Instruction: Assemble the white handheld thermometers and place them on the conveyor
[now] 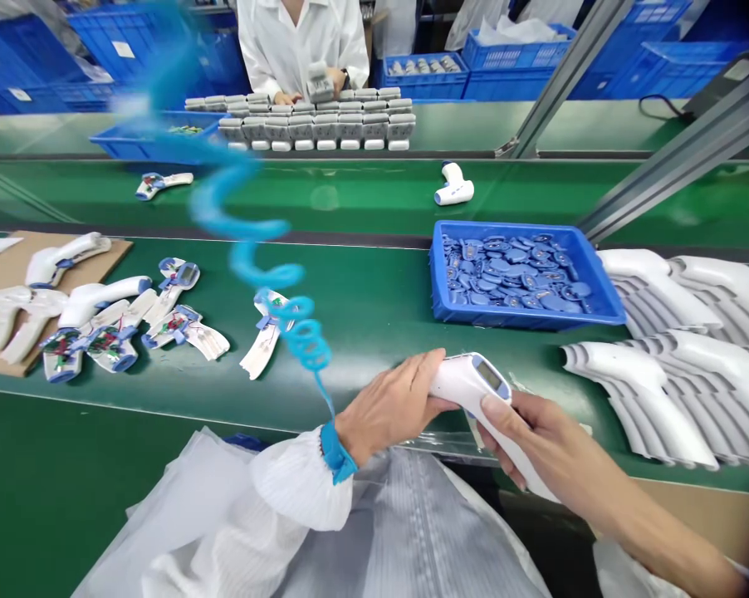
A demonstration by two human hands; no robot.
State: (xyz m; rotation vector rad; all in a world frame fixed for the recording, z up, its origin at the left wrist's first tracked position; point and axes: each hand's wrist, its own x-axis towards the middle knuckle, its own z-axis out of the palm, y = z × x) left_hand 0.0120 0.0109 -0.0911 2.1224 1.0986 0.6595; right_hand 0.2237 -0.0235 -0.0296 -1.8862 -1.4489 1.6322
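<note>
Since the left hand point(390, 407) closes around the thermometer's rear and the right hand point(540, 440) curls around its handle, the white infrared thermometer point(477, 394) hangs clear above the green conveyor belt point(362, 307), display up; white housings point(648, 399) lie nested alongside, saving belt space.

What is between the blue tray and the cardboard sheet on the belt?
In the head view, open thermometer bodies lie on the green belt, and a blue coiled cord hangs across.

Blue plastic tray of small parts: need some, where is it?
In the head view, the blue tray sits right of centre on the green belt, beside stacked white housings.
</note>
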